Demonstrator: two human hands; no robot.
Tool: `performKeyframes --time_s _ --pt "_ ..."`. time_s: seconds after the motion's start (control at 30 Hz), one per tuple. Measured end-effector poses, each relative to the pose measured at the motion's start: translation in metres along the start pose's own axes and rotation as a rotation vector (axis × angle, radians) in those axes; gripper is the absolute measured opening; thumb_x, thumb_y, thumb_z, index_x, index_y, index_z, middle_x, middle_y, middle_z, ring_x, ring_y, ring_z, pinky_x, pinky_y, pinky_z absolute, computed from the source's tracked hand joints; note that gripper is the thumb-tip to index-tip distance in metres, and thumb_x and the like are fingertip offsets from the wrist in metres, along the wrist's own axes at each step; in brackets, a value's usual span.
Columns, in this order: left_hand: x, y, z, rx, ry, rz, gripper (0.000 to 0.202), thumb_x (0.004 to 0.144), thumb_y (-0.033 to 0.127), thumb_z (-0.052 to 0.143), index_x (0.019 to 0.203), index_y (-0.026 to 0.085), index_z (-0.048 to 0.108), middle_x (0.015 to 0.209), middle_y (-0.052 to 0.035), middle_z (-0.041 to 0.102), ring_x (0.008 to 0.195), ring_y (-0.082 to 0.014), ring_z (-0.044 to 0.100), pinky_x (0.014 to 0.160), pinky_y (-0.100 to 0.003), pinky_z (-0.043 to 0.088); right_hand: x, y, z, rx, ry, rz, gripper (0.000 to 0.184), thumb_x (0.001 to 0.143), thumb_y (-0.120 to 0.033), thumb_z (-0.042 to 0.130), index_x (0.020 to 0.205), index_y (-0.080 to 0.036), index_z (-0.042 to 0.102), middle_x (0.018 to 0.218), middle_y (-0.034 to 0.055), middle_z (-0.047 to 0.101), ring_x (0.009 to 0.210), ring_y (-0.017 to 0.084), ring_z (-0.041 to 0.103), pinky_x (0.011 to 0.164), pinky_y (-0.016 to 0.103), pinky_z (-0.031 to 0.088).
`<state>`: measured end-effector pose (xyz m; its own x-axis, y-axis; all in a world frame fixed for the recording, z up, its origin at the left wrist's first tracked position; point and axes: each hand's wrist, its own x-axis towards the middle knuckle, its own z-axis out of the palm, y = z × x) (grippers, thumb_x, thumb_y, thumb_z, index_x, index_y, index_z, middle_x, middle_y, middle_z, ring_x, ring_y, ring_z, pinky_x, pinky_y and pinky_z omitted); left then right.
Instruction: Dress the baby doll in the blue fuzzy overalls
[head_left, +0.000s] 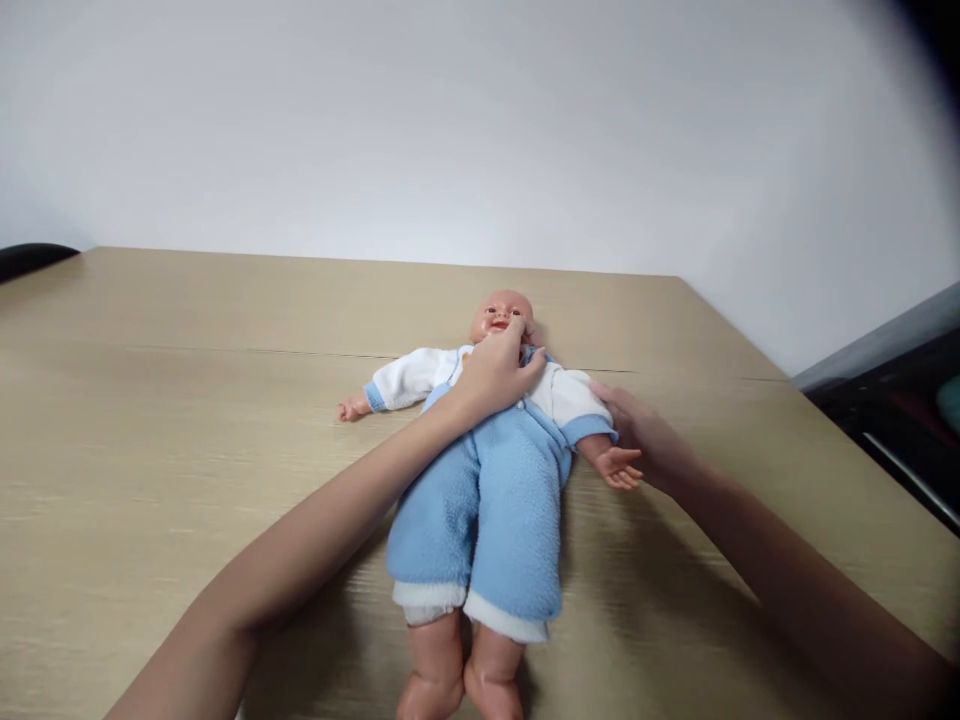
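Observation:
A baby doll point(517, 500) lies on its back on the wooden table point(187, 450), head away from me and bare feet towards me. It wears blue fleece overalls with white cuffs and white sleeves trimmed in blue. My left hand point(495, 370) is closed at the doll's collar, one finger reaching up against its chin and cheek, the thumb apart over the upper chest. At the doll's sleeve on the right side, my right hand point(649, 440) holds the arm from outside, fingertips on the white cloth. Part of that hand is hidden behind the doll's forearm.
A plain white wall point(375, 130) rises behind the table's far edge. Beyond the right edge stands a dark object point(892, 400) with a grey top. Something black and rounded point(34, 260) shows at the far left. A thin seam crosses the tabletop.

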<state>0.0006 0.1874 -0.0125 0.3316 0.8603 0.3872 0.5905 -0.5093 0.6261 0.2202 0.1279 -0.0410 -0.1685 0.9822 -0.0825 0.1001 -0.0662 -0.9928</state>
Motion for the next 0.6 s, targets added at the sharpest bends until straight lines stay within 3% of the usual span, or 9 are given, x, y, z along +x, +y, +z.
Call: performKeyframes --time_s 0.1,0.2,0.27,0.37,0.5,0.6 --pt "-0.001 0.001 -0.007 0.133 -0.031 0.023 0.011 0.1 0.028 0.057 0.108 0.021 0.061 0.097 -0.0072 0.076 0.093 -0.0273 0.069 0.085 -0.04 0.047 -0.024 -0.002 -0.016 0.025 -0.042 0.197 0.054 0.094 -0.058 0.072 0.138 -0.028 0.073 0.071 0.0028 0.072 0.058 0.025 0.065 0.053 0.038 0.057" --pt "0.0 -0.002 -0.012 0.194 -0.016 0.063 0.011 0.097 0.025 0.057 0.106 0.022 0.063 0.109 -0.0095 0.078 0.113 -0.0324 0.068 0.098 -0.045 0.044 -0.03 0.002 -0.033 -0.072 -0.075 0.239 0.076 0.086 -0.057 0.083 0.153 -0.026 0.062 0.071 0.0006 0.07 0.054 0.021 0.06 0.047 0.033 0.048" --pt "0.001 -0.004 -0.014 0.201 -0.015 0.095 0.011 0.095 0.022 0.057 0.104 0.022 0.063 0.114 -0.009 0.079 0.122 -0.0338 0.065 0.103 -0.048 0.041 -0.025 0.006 -0.049 -0.119 -0.097 0.236 0.077 0.082 -0.06 0.087 0.148 -0.026 0.066 0.085 0.0033 0.076 0.063 0.02 0.064 0.05 0.03 0.049" --pt "0.002 -0.009 -0.013 0.2 -0.019 0.135 0.015 0.093 0.018 0.057 0.107 0.022 0.063 0.116 -0.0075 0.078 0.124 -0.0332 0.064 0.104 -0.047 0.041 -0.016 0.013 -0.076 -0.178 -0.07 0.211 0.065 0.082 -0.064 0.086 0.134 -0.026 0.075 0.11 0.0076 0.08 0.087 0.024 0.072 0.062 0.03 0.056" --pt "0.001 -0.014 -0.009 0.209 -0.044 0.158 0.018 0.095 0.016 0.054 0.11 0.022 0.063 0.115 -0.0082 0.077 0.124 -0.0321 0.061 0.107 -0.045 0.043 -0.009 0.021 -0.105 -0.341 0.067 0.192 0.062 0.077 -0.065 0.09 0.123 -0.025 0.077 0.111 0.0111 0.079 0.089 0.028 0.073 0.064 0.036 0.059" --pt "0.001 -0.015 -0.007 0.238 -0.059 0.151 0.019 0.098 0.015 0.051 0.11 0.022 0.064 0.119 -0.0098 0.076 0.128 -0.0326 0.058 0.112 -0.046 0.042 -0.006 0.029 -0.112 -0.381 0.141 0.151 0.064 0.074 -0.063 0.092 0.121 -0.025 0.073 0.113 0.0134 0.079 0.094 0.032 0.075 0.072 0.043 0.063"
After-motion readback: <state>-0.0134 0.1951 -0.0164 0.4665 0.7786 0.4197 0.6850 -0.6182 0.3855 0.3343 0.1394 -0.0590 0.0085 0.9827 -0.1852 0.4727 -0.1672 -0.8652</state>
